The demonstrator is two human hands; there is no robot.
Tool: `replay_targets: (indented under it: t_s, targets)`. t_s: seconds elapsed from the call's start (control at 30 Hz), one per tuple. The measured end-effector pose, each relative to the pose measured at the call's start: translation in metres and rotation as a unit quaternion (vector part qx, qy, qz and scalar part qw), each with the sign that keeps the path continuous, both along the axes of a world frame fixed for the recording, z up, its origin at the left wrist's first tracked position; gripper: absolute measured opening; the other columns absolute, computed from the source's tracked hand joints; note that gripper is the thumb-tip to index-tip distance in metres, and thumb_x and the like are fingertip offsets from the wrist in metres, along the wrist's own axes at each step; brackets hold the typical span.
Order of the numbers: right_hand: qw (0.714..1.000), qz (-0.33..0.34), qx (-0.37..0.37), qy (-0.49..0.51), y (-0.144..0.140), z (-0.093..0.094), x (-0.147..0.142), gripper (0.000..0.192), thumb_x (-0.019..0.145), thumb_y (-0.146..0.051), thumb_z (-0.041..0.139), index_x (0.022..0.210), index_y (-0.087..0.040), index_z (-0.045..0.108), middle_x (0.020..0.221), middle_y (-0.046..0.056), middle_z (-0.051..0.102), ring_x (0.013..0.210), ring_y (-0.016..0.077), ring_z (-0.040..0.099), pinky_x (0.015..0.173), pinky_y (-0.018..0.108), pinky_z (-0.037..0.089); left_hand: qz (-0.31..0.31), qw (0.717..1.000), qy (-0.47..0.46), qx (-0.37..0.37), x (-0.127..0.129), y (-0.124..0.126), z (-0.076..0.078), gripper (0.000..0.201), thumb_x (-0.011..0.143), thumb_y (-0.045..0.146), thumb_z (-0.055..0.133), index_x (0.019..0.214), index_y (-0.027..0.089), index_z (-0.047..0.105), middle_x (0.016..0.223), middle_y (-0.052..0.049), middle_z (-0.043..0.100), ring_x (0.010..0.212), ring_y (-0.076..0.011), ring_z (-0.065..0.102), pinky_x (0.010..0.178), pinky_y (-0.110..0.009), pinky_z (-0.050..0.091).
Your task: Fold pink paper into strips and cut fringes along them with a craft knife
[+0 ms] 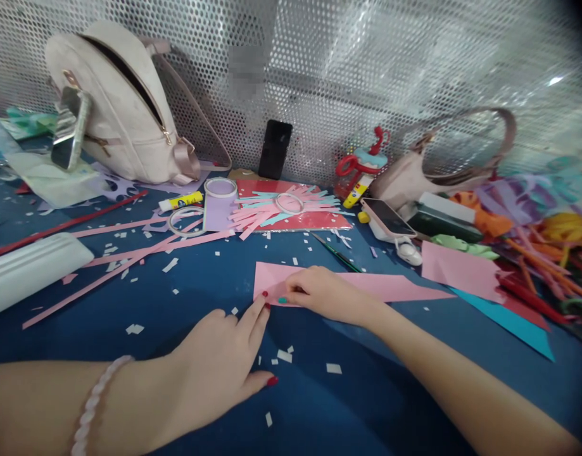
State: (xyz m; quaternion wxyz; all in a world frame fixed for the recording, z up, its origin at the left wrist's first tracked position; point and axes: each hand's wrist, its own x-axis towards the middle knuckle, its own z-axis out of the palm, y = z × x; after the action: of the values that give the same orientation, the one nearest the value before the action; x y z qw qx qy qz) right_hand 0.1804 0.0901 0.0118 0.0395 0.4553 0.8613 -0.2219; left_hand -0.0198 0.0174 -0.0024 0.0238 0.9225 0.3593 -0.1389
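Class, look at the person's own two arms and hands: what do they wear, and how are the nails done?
Both forearms are bare, no sleeves. The left wrist carries a pale twisted bracelet. Left hand nails are red; the right hand shows one teal nail.

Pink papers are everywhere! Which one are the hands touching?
The long pink sheet at the front. Both the left hand and right hand press its left corner; the other pink sheet lies untouched, farther right.
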Motion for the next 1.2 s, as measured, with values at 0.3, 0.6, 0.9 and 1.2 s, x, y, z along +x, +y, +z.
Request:
replay_targets:
  t_s: [0.3, 0.6, 0.9, 1.2]
  targets:
    - [0.999, 0.015, 0.023, -0.043, -0.002, 0.002, -0.001, 0.029, 0.092, -0.030, 0.047, 0.069, -0.018, 0.060, 0.076, 0.002, 0.064, 0.066, 0.0140, 0.053, 0.058, 0.026, 0.028, -0.021, 0.997, 0.033, -0.060, -0.016, 0.011, 0.025, 0.074, 0.088, 0.044, 0.056, 0.147, 0.009, 0.027, 0.137, -0.025, 0.046, 0.082, -0.0325, 0.069, 0.067, -0.043, 0.055]
    - [0.987, 0.029, 0.049, -0.147, 0.007, 0.012, -0.022, 0.039, 0.089, -0.047, 0.048, 0.075, -0.018, 0.069, 0.078, 0.007, 0.068, 0.071, 0.0200, 0.060, 0.058, 0.027, 0.031, -0.046, 0.996, 0.035, -0.075, -0.034, 0.018, 0.032, 0.075, 0.089, 0.049, 0.052, 0.148, 0.010, 0.025, 0.137, -0.023, 0.048, 0.085, -0.0318, 0.067, 0.073, -0.044, 0.053]
    - [0.980, 0.092, 0.026, -0.175, 0.020, 0.024, -0.044, 0.038, 0.083, -0.054, 0.057, 0.075, -0.020, 0.070, 0.070, 0.006, 0.066, 0.071, 0.0211, 0.062, 0.052, 0.027, 0.029, -0.090, 0.995, -0.034, 0.019, -0.048, 0.025, 0.007, 0.073, 0.088, 0.058, 0.047, 0.144, 0.012, 0.035, 0.133, -0.017, 0.054, 0.064, -0.0236, 0.063, 0.058, -0.035, 0.046]
    - [0.962, 0.055, 0.011, -0.268, 0.021, 0.024, -0.011, 0.044, 0.077, -0.060, 0.062, 0.081, -0.016, 0.068, 0.084, 0.010, 0.067, 0.079, 0.0243, 0.063, 0.056, 0.027, 0.032, -0.094, 0.994, -0.034, 0.032, -0.045, 0.024, 0.007, 0.069, 0.087, 0.055, 0.050, 0.141, 0.013, 0.040, 0.138, -0.017, 0.049, 0.061, -0.0212, 0.062, 0.056, -0.033, 0.041]
